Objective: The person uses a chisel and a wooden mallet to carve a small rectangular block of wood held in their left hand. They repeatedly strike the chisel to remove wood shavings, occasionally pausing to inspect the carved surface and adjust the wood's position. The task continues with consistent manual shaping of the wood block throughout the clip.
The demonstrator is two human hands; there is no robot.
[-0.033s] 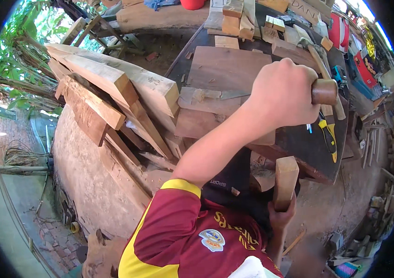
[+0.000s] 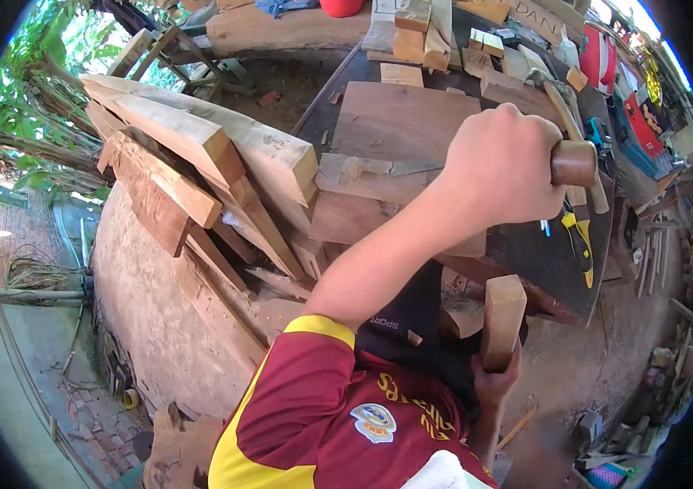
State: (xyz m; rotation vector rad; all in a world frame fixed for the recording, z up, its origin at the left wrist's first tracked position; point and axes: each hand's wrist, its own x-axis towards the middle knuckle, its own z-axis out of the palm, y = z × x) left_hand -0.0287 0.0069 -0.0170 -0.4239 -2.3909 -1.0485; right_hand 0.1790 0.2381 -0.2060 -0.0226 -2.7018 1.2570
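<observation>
Gripping handle [image 2: 575, 164] in left hand [image 2: 503, 167], block [image 2: 504, 319] in right hand [image 2: 503, 379]

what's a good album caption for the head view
Left hand gripping a brown wooden handle over a dark workbench, right hand holding a wooden block.

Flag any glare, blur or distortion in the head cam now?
Head view: fisheye bending toward the rim, black corners; glare blown out at upper right and on the brick wall at left; left hand and the wooden handle it grips look fairly sharp; smeared patch low right, contents unreadable.
</observation>
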